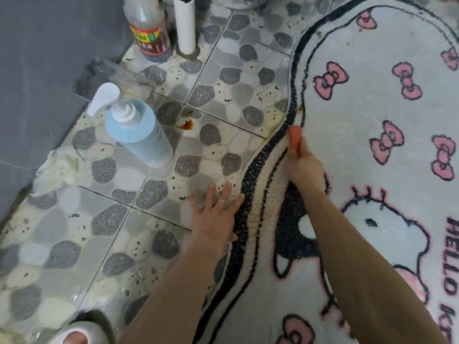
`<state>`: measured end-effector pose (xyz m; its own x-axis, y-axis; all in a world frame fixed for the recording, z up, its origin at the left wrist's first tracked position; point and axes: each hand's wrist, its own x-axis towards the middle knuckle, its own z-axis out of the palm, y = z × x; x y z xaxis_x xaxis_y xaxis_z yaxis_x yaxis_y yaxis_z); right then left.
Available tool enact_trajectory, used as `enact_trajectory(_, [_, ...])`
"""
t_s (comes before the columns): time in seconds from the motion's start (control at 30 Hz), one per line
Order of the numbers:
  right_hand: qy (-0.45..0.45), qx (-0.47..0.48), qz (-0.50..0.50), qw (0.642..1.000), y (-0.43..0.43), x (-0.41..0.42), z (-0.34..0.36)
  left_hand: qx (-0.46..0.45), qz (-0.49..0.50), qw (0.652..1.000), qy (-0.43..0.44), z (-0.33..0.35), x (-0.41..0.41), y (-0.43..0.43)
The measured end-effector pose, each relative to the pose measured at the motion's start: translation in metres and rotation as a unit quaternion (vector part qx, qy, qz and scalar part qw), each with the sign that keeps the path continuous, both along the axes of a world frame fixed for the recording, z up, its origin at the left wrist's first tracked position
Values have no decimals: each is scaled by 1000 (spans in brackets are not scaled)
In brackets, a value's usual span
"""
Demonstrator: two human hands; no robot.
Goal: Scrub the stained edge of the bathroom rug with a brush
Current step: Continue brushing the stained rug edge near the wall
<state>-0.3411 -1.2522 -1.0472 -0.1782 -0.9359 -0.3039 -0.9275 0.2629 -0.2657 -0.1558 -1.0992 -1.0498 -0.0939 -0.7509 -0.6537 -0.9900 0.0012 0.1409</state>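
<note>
one head-worn view, looking steeply down and forward, close over rug (372,120) edge and tiled floor (223,70)

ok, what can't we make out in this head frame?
1. Head view, brush: only an orange end shows past the right hand gripping it; bristles hidden, motion-blurred.
2. stain on the rug edge: a small brown fleck, extent unclear.
3. clear bottle: top cut by the upper edge, label too blurred to read.
4. white pipe: top cut by the upper edge.
5. rug: runs off the right edge.
</note>
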Motion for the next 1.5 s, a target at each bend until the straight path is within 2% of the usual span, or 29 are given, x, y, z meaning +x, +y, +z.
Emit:
enact_trajectory(0.07, [-15, 10, -37, 999, 8, 17, -6, 3, 3, 1000, -4, -1, 3, -1])
enact_trajectory(0.2, [-51, 77, 100, 991, 133, 25, 7, 16, 6, 1000, 1, 5, 2, -1])
enact_trajectory(0.3, [-4, 69, 166, 984, 119, 4, 15, 21, 0, 1000, 5, 8, 1, -3])
enact_trajectory(0.37, [7, 24, 104, 994, 61, -8, 17, 12, -5, 1000, 2, 5, 0, -2])
enact_trajectory(0.43, [1, -21, -17, 1000, 6, -17, 17, 15, -5, 1000, 2, 1, 3, -1])
enact_trajectory(0.47, [-3, -16, -71, 997, -5, -17, 14, 14, -2, 1000, 5, -2, 3, -1])
enact_trajectory(0.53, [-29, -6, -85, 996, 11, 4, 5, 9, -7, 1000, 1, -5, 3, -1])
enact_trajectory(0.63, [-72, 46, 129, 988, 79, 57, -5, -5, -9, 1000, -16, 1, 4, 1])
enact_trajectory(0.67, [-67, 53, 171, 982, 89, 57, -2, -10, -16, 1000, -21, 4, 2, 0])
enact_trajectory(0.7, [-65, 51, 164, 983, 85, 47, 4, -17, -19, 999, -22, 7, 2, 0])
enact_trajectory(0.8, [-34, -17, -1, 999, 29, -16, 19, 0, -24, 1000, -13, 3, 5, -3])
enact_trajectory(0.87, [7, 0, -75, 997, 16, -41, 27, -3, -19, 1000, -6, -2, 7, -2])
enact_trajectory(0.93, [-4, 7, -45, 999, 52, -20, 15, 5, -17, 1000, -1, -3, 9, -2])
enact_trajectory(1.03, [-116, 57, 89, 988, 134, 32, 7, 6, -18, 1000, -6, 3, 10, -1])
enact_trajectory(1.1, [-116, 62, 121, 984, 141, 20, 14, -1, -23, 1000, -5, 7, 9, -1])
enact_trajectory(1.23, [40, 32, -29, 998, 85, -55, 17, -15, -27, 999, 7, 0, 14, 1])
enact_trajectory(1.3, [34, 21, -67, 997, 107, -48, 13, -26, -19, 999, 20, -4, 17, 2])
enact_trajectory(1.33, [-6, 16, -53, 998, 134, -30, 7, -29, -13, 999, 27, -6, 17, 6])
enact_trajectory(1.4, [-89, 41, 46, 994, 192, 12, 5, -43, 16, 998, 39, -9, 20, 18])
enact_trajectory(1.47, [-107, 63, 135, 983, 220, 21, 12, -43, 43, 997, 54, -10, 24, 28])
enact_trajectory(1.5, [-88, 55, 142, 984, 210, 10, 10, -41, 38, 997, 55, -10, 27, 33])
